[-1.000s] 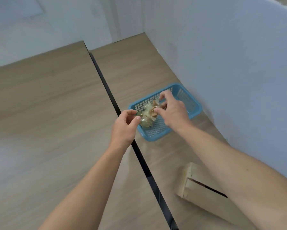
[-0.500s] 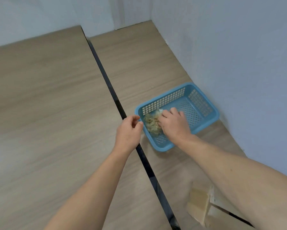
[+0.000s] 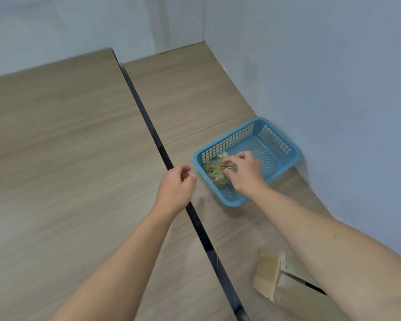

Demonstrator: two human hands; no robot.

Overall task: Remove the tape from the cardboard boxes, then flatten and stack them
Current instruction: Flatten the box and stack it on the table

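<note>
A crumpled wad of clear, yellowish tape (image 3: 214,173) lies in the near-left corner of a blue plastic basket (image 3: 285,140). My right hand (image 3: 245,174) reaches into the basket, fingers curled down onto the wad. My left hand (image 3: 175,188) hovers just left of the basket above the table seam, fingers loosely curled and holding nothing. A pale cardboard box (image 3: 267,274) sits at the bottom right, with an open flap showing. My right forearm hides most of it.
Two wood-grain tables meet at a dark gap (image 3: 148,119) running from far left to near right. The basket stands on the right table, close to a light blue wall (image 3: 333,89).
My right hand carried the tape wad down into the basket. My left hand let go of the tape and drew back to the left. The view shifted.
</note>
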